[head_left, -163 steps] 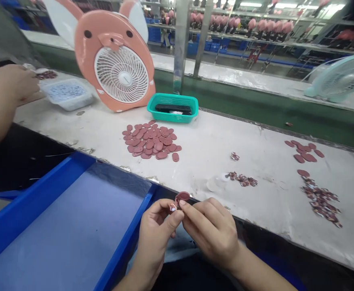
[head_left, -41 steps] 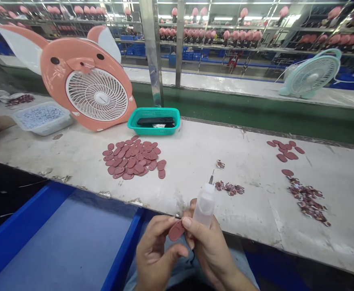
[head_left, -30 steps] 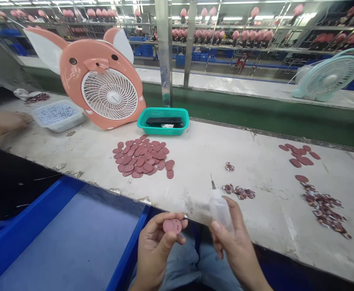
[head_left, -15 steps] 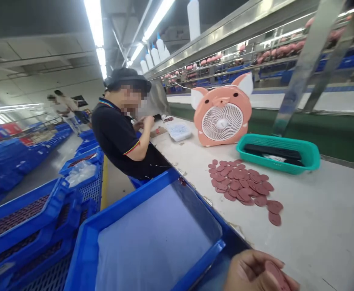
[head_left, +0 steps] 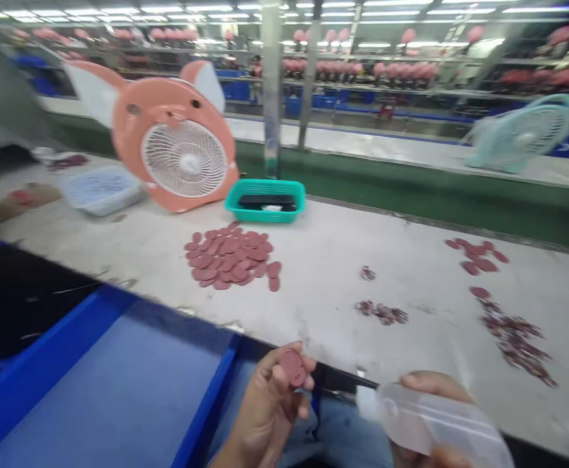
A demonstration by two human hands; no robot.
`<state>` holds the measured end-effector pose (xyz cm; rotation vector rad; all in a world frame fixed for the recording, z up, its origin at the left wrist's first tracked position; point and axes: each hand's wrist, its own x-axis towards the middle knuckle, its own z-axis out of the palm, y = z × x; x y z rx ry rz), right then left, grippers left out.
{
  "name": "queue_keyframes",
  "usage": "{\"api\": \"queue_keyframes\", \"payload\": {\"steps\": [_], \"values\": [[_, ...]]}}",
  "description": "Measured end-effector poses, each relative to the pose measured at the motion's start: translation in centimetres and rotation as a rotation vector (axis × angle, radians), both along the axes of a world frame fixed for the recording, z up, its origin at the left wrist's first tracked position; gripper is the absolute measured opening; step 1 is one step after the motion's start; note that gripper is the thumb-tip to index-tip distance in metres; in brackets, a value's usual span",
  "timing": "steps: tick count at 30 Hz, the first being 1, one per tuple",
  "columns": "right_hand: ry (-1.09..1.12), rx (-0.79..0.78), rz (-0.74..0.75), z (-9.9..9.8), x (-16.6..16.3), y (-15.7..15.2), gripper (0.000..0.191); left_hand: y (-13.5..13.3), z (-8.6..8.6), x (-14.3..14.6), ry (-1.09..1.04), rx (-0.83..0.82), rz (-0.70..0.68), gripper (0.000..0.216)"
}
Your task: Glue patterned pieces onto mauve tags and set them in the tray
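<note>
My left hand (head_left: pixel 267 409) is at the bottom centre, fingers pinched on a small dark-red oval piece (head_left: pixel 292 367). My right hand (head_left: pixel 435 390) at the bottom right grips a clear squeeze bottle (head_left: pixel 430 422), lying nearly level with its thin needle tip (head_left: pixel 347 379) pointing left toward the oval piece. A pile of the same dark-red ovals (head_left: pixel 230 257) lies on the white bench (head_left: pixel 323 260) ahead. The frame is blurred by motion.
A blue tray (head_left: pixel 94 383) sits at my lower left. On the bench stand a pink pig-shaped fan (head_left: pixel 177 143), a teal basket (head_left: pixel 265 201) and a clear box (head_left: pixel 99 188). Small dark bits (head_left: pixel 382 312) and more ovals (head_left: pixel 477 257) lie right. A pale green fan (head_left: pixel 523 133) stands behind.
The view swung left to a co-worker and back to the bench. The bottle, upright before, now lies nearly level with its tip toward the oval piece in my left hand.
</note>
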<state>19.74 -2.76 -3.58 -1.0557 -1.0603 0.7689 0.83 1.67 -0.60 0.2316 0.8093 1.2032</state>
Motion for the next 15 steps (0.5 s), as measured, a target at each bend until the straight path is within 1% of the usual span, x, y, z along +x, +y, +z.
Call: {"api": "queue_keyframes", "payload": {"steps": [3, 6, 8, 10, 15], "values": [[-0.076, 0.027, -0.105, 1.4, -1.5, 0.1, 0.041, 0.3, 0.4, 0.5, 0.052, -0.025, -0.046, 0.049], [-0.111, 0.038, -0.085, 2.8, -2.3, 0.3, 0.036, 0.5, 0.3, 1.1, 0.087, -0.028, -0.087, 0.052], [-0.139, 0.069, -0.072, 3.3, -2.4, 0.4, 0.033, 0.6, 0.2, 1.4, 0.106, -0.029, -0.118, 0.053], [-0.166, 0.091, -0.083, 3.5, -2.2, 0.5, 0.032, 0.6, 0.2, 1.5, 0.113, -0.029, -0.143, 0.053], [-0.193, 0.089, -0.124, 3.3, -1.9, 0.6, 0.032, 0.6, 0.3, 1.6, 0.092, -0.028, -0.173, 0.049]]}}
